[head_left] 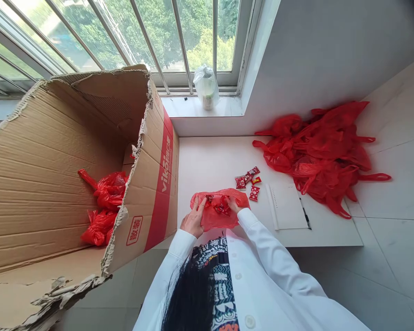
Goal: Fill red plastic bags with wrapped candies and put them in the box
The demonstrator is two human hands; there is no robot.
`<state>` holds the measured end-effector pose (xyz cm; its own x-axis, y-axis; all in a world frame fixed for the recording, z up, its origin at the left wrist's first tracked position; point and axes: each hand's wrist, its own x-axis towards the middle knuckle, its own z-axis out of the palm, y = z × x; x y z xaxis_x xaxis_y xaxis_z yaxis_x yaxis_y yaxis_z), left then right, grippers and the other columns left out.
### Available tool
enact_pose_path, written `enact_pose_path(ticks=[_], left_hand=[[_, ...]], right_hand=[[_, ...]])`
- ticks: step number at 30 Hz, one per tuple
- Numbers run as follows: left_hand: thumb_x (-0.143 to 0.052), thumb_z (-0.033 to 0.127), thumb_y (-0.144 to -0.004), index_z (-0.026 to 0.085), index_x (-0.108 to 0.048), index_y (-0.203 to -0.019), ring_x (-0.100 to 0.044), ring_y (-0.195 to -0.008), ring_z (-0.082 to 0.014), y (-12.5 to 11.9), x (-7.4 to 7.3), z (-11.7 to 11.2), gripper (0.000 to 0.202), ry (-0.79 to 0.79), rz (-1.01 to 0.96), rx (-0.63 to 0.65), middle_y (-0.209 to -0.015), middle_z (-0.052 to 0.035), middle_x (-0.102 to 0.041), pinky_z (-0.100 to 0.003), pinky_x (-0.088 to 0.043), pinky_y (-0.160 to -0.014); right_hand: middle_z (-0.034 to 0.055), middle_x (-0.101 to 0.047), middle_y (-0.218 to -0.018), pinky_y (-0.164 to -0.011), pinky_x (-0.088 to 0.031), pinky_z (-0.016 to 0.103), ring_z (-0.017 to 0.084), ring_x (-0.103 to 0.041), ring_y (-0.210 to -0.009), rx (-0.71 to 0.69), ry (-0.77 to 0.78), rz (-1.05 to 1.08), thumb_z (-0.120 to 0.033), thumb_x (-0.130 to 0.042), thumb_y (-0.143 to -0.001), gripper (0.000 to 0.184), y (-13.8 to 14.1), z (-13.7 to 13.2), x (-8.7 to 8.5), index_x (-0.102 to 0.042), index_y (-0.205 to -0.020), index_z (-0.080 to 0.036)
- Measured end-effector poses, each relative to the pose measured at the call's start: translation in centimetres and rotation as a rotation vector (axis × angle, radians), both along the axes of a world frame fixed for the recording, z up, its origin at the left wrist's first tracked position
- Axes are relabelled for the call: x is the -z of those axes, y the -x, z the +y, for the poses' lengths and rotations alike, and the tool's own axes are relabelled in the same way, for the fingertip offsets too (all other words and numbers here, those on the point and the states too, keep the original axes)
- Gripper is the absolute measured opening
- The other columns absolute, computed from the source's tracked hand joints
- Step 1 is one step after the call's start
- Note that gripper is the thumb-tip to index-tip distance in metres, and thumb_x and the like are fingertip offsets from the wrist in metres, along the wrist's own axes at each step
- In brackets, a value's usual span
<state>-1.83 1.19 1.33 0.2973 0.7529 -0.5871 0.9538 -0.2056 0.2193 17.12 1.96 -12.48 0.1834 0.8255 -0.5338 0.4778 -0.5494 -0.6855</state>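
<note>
White coat fabric (262, 280) and long dark hair (189, 294) lie closest, below the worktop's near edge. Leftmost, a big torn-edged cardboard box (150, 174) stands along the worktop (210, 156) on its left side, with filled red bundles (110, 191) inside. Next, the left hand (192, 221) pinches the left side of a thin red bag (212, 222), which is at the worktop's near edge, toward the left corner, with small red packets (222, 206) showing in it. On the windowsill (224, 105) beyond stands a bottle-like item in clear plastic (206, 87). The right hand (234, 205) reaches into the bag; its fingertips are hidden, so whether they grip anything cannot be told. Just beyond its right side lie loose packets (240, 182), then a notebook (288, 207), a pen (306, 217) along its right edge, and heaped red bags (320, 151) over the far right corner.
</note>
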Motion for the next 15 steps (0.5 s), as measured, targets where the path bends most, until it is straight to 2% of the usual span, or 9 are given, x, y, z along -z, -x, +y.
enact_pose_path(ticks=[6, 11, 15], left_hand=[[-0.056, 0.008, -0.067, 0.028, -0.012, -0.145, -0.063, -0.098, -0.0295, -0.7, -0.9, 0.3, 0.091, -0.041, 0.013, 0.014, -0.153, -0.0121, -0.002, -0.035, -0.053, -0.076], [-0.056, 0.005, -0.065, 0.026, -0.013, -0.144, -0.064, -0.097, -0.0286, -1.2, -0.8, 0.4, 0.092, -0.044, 0.013, 0.028, -0.153, -0.0127, -0.002, -0.034, -0.053, -0.075], [-0.056, 0.005, -0.064, 0.026, -0.011, -0.145, -0.064, -0.096, -0.0281, -1.3, -0.5, 0.7, 0.094, -0.04, 0.0, 0.02, -0.153, -0.0124, 0.0, -0.033, -0.053, -0.072]], right_hand=[[0.0027, -0.063, -0.116, -0.096, -0.042, 0.038, 0.021, -0.056, -0.109, -0.047, -0.075, 0.012, -0.037, -0.037, -0.087, 0.037, 0.5, 0.8, 0.0, -0.06, -0.113, -0.025], [0.0024, -0.069, -0.102, -0.089, -0.045, 0.035, 0.022, -0.059, -0.101, -0.081, -0.128, 0.002, -0.031, -0.036, -0.088, 0.034, 0.4, 0.8, -1.0, -0.065, -0.106, -0.027], [0.0034, -0.068, -0.102, -0.086, -0.046, 0.033, 0.02, -0.059, -0.099, -0.122, -0.151, -0.023, -0.03, -0.037, -0.091, 0.032, 0.0, 0.3, -1.5, -0.065, -0.105, -0.026]])
